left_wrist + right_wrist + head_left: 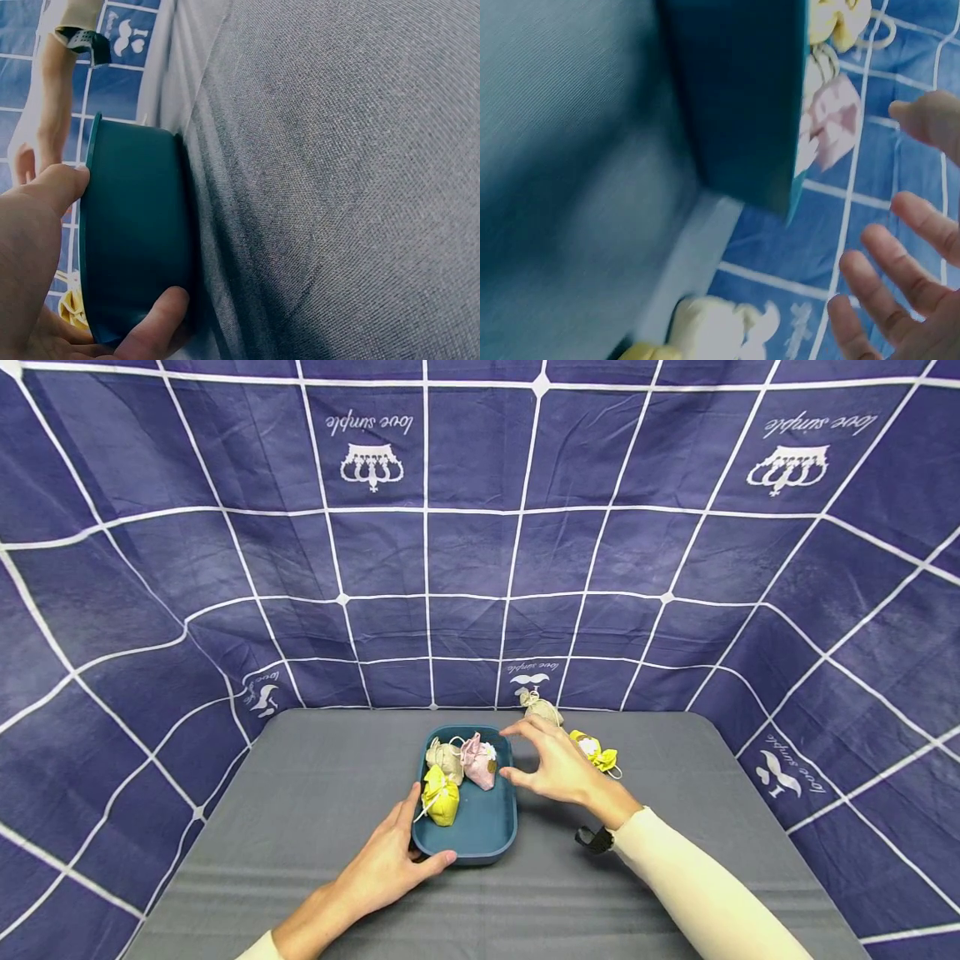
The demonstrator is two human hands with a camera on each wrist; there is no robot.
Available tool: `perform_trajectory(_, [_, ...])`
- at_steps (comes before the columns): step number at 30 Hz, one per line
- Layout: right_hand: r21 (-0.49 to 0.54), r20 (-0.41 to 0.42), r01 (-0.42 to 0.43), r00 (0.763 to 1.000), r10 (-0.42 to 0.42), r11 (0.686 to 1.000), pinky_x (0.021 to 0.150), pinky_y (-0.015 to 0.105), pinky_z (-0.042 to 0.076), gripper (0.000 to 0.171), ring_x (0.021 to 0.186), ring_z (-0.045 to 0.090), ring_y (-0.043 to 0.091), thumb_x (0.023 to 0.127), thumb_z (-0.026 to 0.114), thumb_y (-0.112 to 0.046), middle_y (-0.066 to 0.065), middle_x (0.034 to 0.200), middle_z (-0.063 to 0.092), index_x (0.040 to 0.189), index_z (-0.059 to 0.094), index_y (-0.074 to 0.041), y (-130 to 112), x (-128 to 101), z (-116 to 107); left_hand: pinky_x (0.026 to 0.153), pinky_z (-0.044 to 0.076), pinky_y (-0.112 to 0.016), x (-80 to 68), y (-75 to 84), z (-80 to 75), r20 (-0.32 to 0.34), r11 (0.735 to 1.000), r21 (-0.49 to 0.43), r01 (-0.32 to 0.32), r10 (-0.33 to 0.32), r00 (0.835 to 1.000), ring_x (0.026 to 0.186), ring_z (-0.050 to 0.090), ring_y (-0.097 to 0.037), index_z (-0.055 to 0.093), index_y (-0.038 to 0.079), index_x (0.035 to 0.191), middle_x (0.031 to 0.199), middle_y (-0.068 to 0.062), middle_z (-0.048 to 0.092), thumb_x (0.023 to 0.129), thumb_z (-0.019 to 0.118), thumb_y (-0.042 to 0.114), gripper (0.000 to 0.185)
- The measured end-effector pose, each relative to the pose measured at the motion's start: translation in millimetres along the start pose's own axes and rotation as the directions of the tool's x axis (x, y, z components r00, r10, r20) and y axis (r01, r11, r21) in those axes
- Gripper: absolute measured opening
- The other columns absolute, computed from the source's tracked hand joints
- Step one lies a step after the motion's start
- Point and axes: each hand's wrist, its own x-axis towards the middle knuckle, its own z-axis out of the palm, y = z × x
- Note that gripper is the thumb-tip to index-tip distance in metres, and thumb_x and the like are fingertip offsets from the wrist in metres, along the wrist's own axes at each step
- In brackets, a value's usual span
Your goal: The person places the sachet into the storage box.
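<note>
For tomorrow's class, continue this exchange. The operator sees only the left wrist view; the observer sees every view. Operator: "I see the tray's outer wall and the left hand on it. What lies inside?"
Observer: Three pouches lie inside the tray: a yellow pouch, a beige pouch and a pink pouch.
Operator: Does the right hand hold anything?
Observer: No; the right wrist view shows its fingers spread, with nothing between them.
Operator: Are any pouches outside?
Observer: Yes, two more, to the right of the tray: another beige one and another yellow one.
</note>
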Motion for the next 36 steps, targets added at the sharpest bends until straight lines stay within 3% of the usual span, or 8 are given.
perform_trajectory(9, [-0.016, -0.016, -0.128, 0.992, 0.128, 0.992, 0.115, 0.067, 0.057, 0.060, 0.138, 0.071, 0.031, 0.095, 0.097, -0.043, 0.001, 0.146, 0.074, 0.148, 0.076, -0.025, 32, -24, -15, 0.092, 0.062, -0.027, -0.2, -1.0, -0.3, -0.010, 1.000, -0.008, -0.004, 0.004, 1.000, 0.092, 0.066, 0.002, 0.027, 0.002, 0.184, 0.171, -0.025, 0.055, 0.091, 0.098, 0.061, 0.131])
perform_trajectory(18, [-0.043, -0.046, -0.206, 0.978, 0.204, 0.978, 0.104, 0.057, 0.058, 0.062, 0.122, 0.073, 0.034, 0.093, 0.099, -0.041, 0.005, 0.144, 0.074, 0.148, 0.076, -0.023, 64, -45, -25, 0.095, 0.062, -0.028, 0.2, -2.8, 0.2, -0.023, 1.000, 0.004, -0.021, 0.021, 1.000, 0.093, 0.066, 0.001, 0.028, 0.002, 0.184, 0.171, -0.023, 0.055, 0.090, 0.099, 0.061, 0.131])
perform_trajectory(23, [-0.068, -0.061, -0.229, 0.972, 0.225, 0.971, 0.109, 0.062, 0.058, 0.064, 0.131, 0.072, 0.039, 0.091, 0.100, -0.040, 0.010, 0.143, 0.074, 0.148, 0.076, -0.022, 79, -53, -28, 0.096, 0.062, -0.028, -0.3, -1.7, 0.1, -0.021, 1.000, 0.005, -0.023, 0.023, 1.000, 0.094, 0.066, 0.001, 0.029, 0.002, 0.184, 0.172, -0.025, 0.055, 0.090, 0.099, 0.060, 0.131])
perform_trajectory(30, [-0.070, -0.067, -0.260, 0.965, 0.255, 0.963, 0.113, 0.066, 0.057, 0.070, 0.136, 0.070, 0.044, 0.089, 0.100, -0.038, 0.016, 0.145, 0.073, 0.149, 0.075, -0.011, 96, -62, -28, 0.094, 0.062, -0.027, -0.7, -2.7, 1.3, -0.024, 1.000, 0.005, -0.021, 0.021, 0.999, 0.092, 0.064, 0.004, 0.029, 0.003, 0.184, 0.173, -0.025, 0.055, 0.090, 0.099, 0.060, 0.130])
perform_trajectory(36, [-0.053, -0.053, -0.303, 0.952, 0.300, 0.952, 0.113, 0.066, 0.058, 0.078, 0.135, 0.071, 0.043, 0.088, 0.102, -0.041, 0.018, 0.144, 0.073, 0.154, 0.072, -0.012, 108, -65, -26, 0.093, 0.063, -0.027, -0.7, -2.8, 2.6, -0.022, 1.000, -0.008, -0.015, 0.015, 1.000, 0.093, 0.066, 0.003, 0.029, 0.003, 0.184, 0.174, -0.025, 0.054, 0.090, 0.099, 0.061, 0.131])
